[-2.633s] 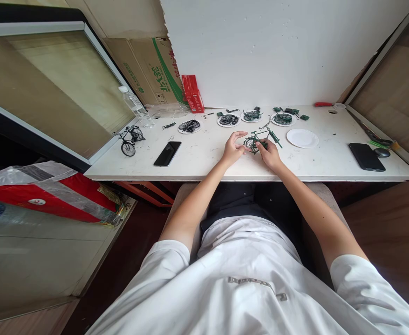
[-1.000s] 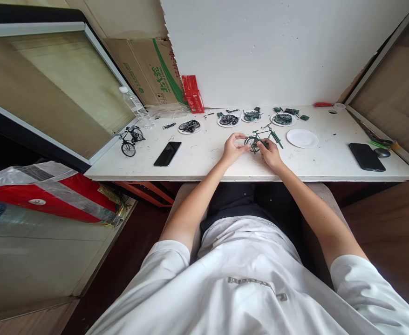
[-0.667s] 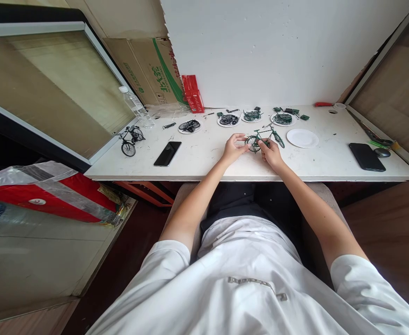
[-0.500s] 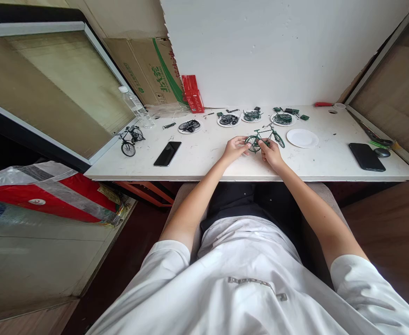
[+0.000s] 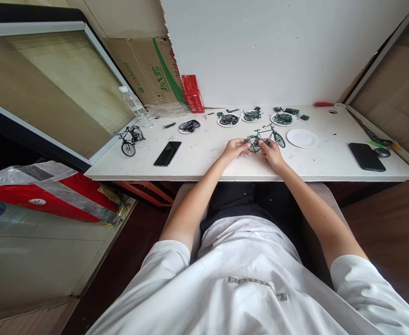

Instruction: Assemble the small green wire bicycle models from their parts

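A small green model bicycle [image 5: 279, 139] is held upright over the white table [image 5: 204, 163]. My left hand [image 5: 236, 150] grips its rear wheel at the left side. With thumb and fingers, my right hand [image 5: 271, 153] pinches the bicycle's lower middle, beside the rear wheel. Just right of the bicycle lies a white paper plate [image 5: 303, 138] with nothing on it. Behind stand plates with green bicycle parts [image 5: 283, 119], more green parts [image 5: 252, 115] and black parts [image 5: 229, 120].
At the left are a black model bicycle [image 5: 128, 148], a plastic bottle [image 5: 136, 107] and a phone [image 5: 167, 154]. Another plate of black parts [image 5: 189, 125] and a red box [image 5: 193, 95] lie farther back. A second phone [image 5: 366, 157] is at the right.
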